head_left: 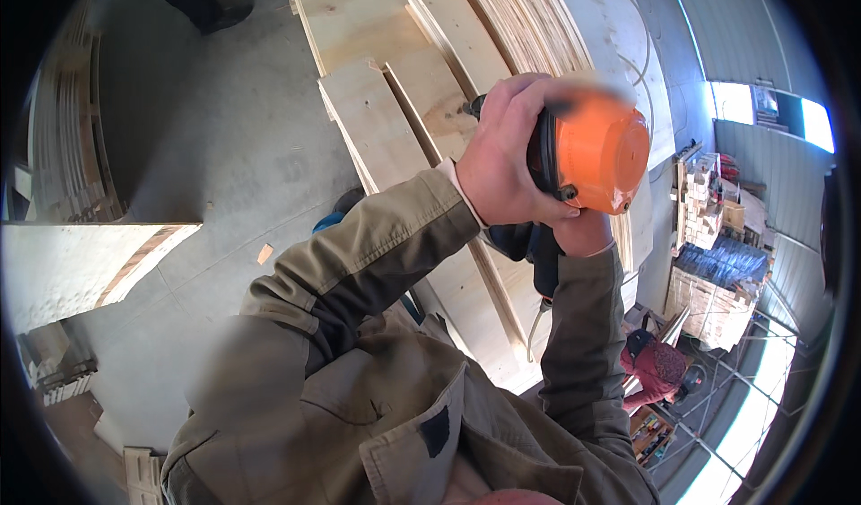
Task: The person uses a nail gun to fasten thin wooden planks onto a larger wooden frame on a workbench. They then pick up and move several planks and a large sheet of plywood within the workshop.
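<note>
Close in front of me, both hands hold up an orange and black power tool (pixel 605 151), which looks like a nail gun with a bolted, rounded orange cap. My left hand (pixel 507 160) is wrapped round its dark side, thumb along the lower edge of the cap. Under the cap, my right hand (pixel 585 231) closes on the tool; most of its fingers are hidden. Dark parts of the tool show below my wrists, with a thin cord or hose (pixel 534 330) near them. Behind the tool lie pale plywood sheets and strips (pixel 377 115).
A thick plywood stack (pixel 529 21) rises behind the strips. More boards stand at left, beside a pale panel (pixel 90 258). Wrapped timber piles (pixel 708 299) stand at right, near a person in red (pixel 659 370). Another person's shoe (pixel 229 16) is at upper left. A wood scrap (pixel 265 253) lies on the floor.
</note>
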Available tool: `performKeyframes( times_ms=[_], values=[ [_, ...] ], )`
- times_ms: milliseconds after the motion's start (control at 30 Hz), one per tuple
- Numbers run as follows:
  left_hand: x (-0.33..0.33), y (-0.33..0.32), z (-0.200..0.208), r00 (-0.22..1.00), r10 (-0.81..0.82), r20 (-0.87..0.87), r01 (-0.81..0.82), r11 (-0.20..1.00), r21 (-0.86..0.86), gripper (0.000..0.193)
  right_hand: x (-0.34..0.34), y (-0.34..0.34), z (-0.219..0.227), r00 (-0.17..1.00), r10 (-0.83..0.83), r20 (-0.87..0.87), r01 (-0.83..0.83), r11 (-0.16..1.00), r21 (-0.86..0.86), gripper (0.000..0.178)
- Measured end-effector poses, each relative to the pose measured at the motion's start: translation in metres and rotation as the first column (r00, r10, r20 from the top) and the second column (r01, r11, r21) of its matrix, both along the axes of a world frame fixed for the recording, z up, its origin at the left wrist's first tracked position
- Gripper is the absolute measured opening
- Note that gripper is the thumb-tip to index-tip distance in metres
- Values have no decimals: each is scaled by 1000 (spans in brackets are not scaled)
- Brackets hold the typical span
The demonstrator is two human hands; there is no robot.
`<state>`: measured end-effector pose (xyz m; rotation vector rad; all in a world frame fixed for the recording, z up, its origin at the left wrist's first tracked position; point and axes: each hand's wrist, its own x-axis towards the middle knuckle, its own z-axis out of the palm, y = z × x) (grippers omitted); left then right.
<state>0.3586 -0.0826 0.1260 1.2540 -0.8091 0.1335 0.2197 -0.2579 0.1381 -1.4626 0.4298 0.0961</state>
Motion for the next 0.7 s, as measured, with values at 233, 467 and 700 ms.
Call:
performKeyframes(
  times_ms=[233,467,700],
  values=[
    [62,6,-49,986,-56,-159,58,998,9,125,73,21,-25,975,53,-217,-107,963,-246,46],
    [70,5,-68,980,-75,-185,83,996,38,117,79,23,-29,965,45,-257,-122,949,-291,35],
    [4,-7,-32,986,-151,-70,158,981,111,125,-11,26,9,939,-16,-343,-108,935,-338,64]
  ],
)
